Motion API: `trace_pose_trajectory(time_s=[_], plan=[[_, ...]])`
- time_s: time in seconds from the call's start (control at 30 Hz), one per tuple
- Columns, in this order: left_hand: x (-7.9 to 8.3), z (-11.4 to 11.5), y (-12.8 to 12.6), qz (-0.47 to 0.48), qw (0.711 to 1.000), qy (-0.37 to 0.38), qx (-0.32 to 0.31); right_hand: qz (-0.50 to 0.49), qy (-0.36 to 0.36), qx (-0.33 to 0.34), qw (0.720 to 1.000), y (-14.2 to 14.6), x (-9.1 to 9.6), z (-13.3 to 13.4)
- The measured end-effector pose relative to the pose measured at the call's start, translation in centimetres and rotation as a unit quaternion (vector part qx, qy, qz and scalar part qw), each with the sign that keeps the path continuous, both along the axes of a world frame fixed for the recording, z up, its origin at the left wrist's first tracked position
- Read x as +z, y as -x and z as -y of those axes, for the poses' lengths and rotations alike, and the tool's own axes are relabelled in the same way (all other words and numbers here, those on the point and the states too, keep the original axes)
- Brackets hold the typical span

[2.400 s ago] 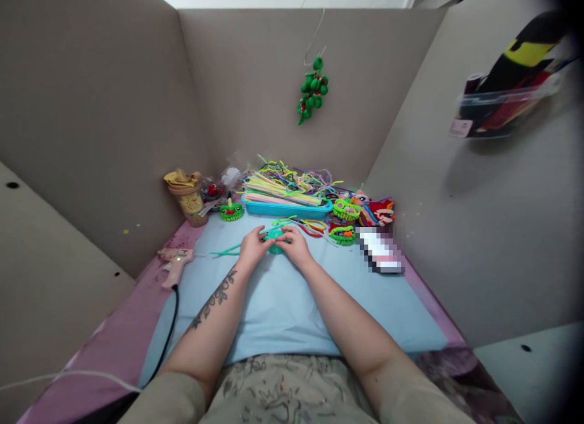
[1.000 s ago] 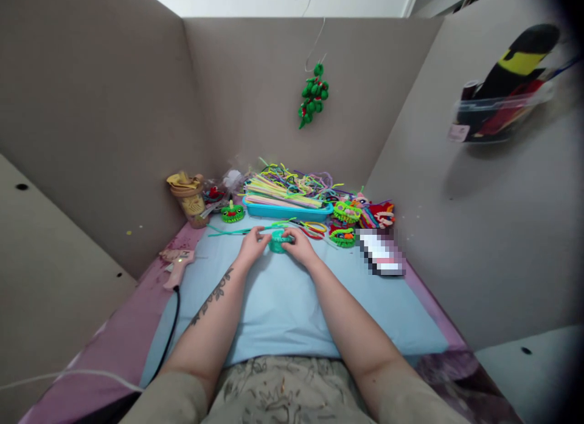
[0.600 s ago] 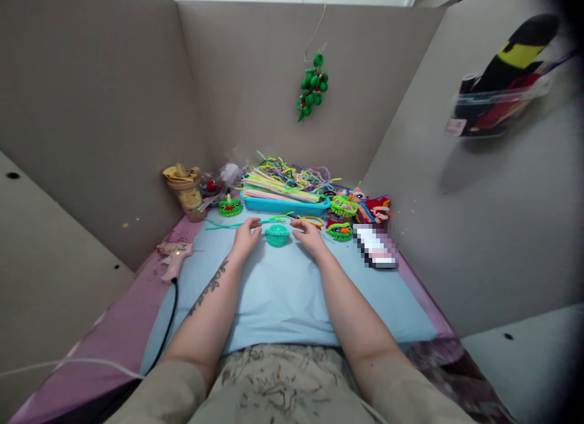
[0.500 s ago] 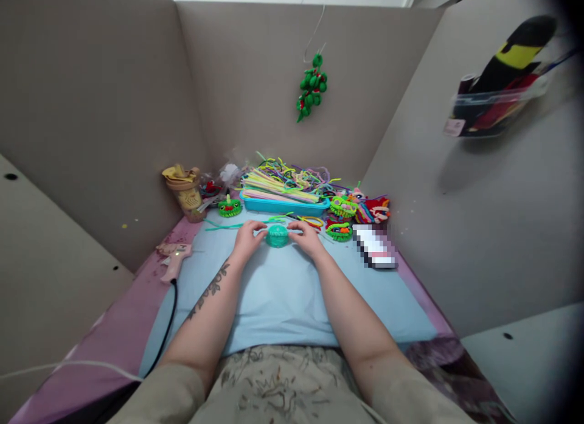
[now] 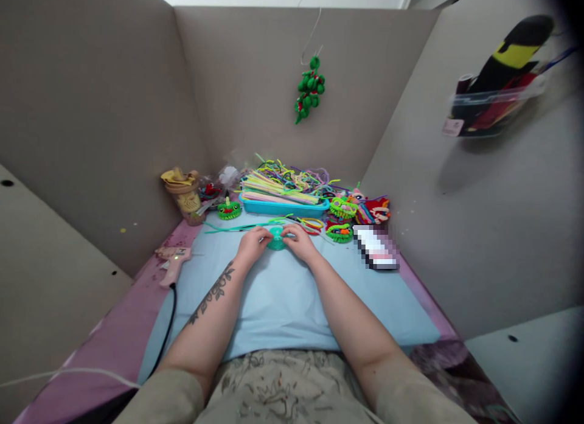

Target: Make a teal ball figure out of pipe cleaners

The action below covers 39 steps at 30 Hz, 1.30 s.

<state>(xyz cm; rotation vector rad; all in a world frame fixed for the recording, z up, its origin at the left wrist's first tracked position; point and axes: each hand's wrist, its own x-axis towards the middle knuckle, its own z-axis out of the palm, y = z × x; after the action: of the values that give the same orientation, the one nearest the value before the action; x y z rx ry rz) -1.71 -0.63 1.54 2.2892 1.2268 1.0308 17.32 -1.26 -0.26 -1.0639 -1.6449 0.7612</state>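
Note:
A round teal piece, apparently of coiled pipe cleaner, sits on the pale blue mat between my hands. My left hand has its curled fingers on the piece's left side. From the right, my right hand pinches at its upper edge, thumb and fingertips close together. Both hands hold it; the fingertips partly cover its sides. Just behind lie loose teal pipe cleaners and a pair of scissors with red and yellow handles.
A blue tray heaped with pipe cleaners stands at the back. Green finished figures lie beside it. A pink glue gun with a black cord is on the left, a phone on the right. Grey panels enclose three sides.
My hands have moved inward over the teal piece, fingers now on its top edges. The piece looks flatter or tilted compared with before.

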Motion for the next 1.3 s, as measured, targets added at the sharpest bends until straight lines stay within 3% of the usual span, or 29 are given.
trace_pose_trajectory(time_s=[0.6,1.3], plan=[[-0.2,0.2,0.0,-0.052,0.995,-0.081,-0.02,0.0,-0.013,0.004,1.0,0.3,-1.1,-0.8],[0.7,1.0,-0.5,-0.115,0.989,-0.09,0.014,0.003,-0.013,-0.017,1.0,0.7,-1.6,-1.0]])
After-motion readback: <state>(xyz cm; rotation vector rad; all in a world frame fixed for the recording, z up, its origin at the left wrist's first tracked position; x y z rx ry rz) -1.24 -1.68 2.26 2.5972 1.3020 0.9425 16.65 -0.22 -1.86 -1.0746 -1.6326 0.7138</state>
